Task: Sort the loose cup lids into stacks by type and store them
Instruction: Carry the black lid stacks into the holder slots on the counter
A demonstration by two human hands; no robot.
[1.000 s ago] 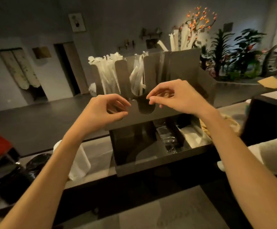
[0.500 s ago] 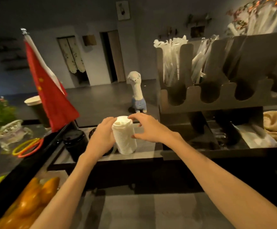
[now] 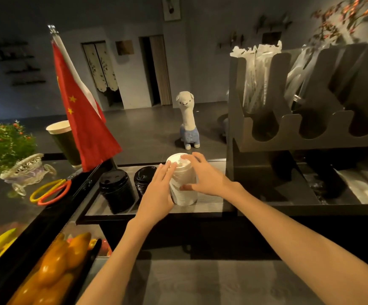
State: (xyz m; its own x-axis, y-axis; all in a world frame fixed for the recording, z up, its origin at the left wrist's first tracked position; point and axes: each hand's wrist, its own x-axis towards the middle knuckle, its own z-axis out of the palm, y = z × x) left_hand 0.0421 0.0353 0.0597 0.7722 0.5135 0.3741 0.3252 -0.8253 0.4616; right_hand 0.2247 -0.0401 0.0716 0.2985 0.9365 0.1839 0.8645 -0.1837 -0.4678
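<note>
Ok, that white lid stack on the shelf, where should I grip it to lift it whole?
Probably low on the ribbed sides of the white lid stack, one hand from each side, as the left hand and right hand flank it now. It stands tall and upright; gripping near the top could lift off only some lids.

hands: left (image 3: 159, 190) flat against, right (image 3: 202, 175) gripping white lid stack (image 3: 184, 188) | two black lid stacks (image 3: 117, 189) just left

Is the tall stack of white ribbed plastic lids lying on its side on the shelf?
No, the tall stack of white ribbed plastic lids stands upright between the left hand and right hand.
</note>
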